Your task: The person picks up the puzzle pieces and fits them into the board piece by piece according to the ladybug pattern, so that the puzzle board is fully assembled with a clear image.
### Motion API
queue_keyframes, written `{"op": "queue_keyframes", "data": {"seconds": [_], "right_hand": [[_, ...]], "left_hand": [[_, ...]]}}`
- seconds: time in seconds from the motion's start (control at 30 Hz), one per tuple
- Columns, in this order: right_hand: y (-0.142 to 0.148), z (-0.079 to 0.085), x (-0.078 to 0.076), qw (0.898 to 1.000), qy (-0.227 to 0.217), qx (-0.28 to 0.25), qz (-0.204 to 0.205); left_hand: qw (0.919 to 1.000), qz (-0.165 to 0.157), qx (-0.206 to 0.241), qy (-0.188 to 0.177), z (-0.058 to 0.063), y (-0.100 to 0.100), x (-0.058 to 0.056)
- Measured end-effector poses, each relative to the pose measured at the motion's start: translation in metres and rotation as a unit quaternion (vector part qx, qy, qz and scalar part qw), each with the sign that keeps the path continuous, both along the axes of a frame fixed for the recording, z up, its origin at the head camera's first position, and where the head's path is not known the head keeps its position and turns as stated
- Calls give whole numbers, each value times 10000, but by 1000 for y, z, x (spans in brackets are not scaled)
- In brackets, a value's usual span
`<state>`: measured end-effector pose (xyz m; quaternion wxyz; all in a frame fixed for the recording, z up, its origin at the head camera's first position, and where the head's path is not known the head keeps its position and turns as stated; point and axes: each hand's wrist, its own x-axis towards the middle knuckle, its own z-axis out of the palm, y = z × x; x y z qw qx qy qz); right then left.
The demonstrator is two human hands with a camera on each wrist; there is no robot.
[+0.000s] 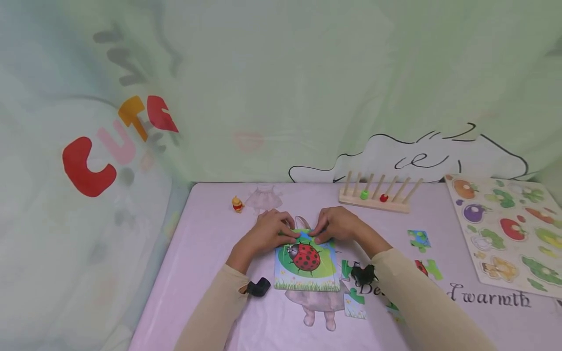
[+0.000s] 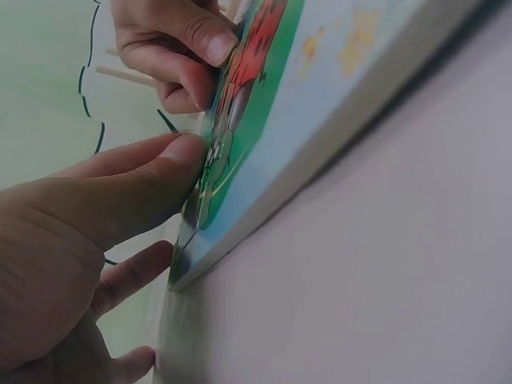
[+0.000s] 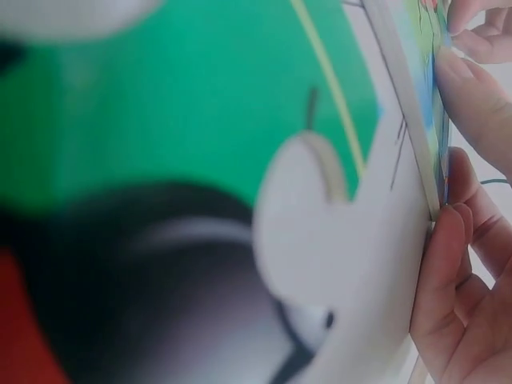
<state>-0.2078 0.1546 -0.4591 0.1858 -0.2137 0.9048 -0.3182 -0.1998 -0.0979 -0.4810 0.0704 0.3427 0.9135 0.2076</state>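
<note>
Gently, at the far edge of the ladybug puzzle (image 1: 306,265)

From my distant seat, I see nearest two pale sleeves (image 1: 210,307), and beside the right one some loose pieces (image 1: 354,306) on the table (image 1: 175,302). The puzzle lies face up between the forearms, its grass border on the near side. At its far edge are both hands. The left hand (image 1: 273,231) has its thumb on the edge and the fingers bent, almost closed around the border. The right hand (image 1: 339,225) is similar, thumb on the picture, fingers curled at the edge. Whether they also pinch one separate piece, I cannot tell; the fingers cover this spot.

To do this well, I would press evenly with both thumbs, close to the seam, and let the other fingers hold the border so that nothing slides. Too much force could, I think, make the neighbour pieces jump up. The right sleeve should also not brush the loose pieces.

Farther back are a small bear toy (image 1: 237,204), a wooden peg stand (image 1: 373,201) and, to the right, a vegetable board (image 1: 492,218). Behind them hangs a printed cloth (image 1: 281,97).
</note>
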Motion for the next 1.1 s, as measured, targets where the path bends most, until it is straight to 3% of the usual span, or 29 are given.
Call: {"op": "queue_keyframes", "data": {"seconds": [0.4,0.87,1.1], "right_hand": [[0,0,0,9997,-138,180,-89],[0,1,-2,9998,-113,161,-45],[9,5,4,9998,-51,20,165]], "left_hand": [[9996,-185,-45,-202,1,0,0],[9985,29,86,-546,12,6,-3],[9980,61,2,-624,8,6,-5]]}}
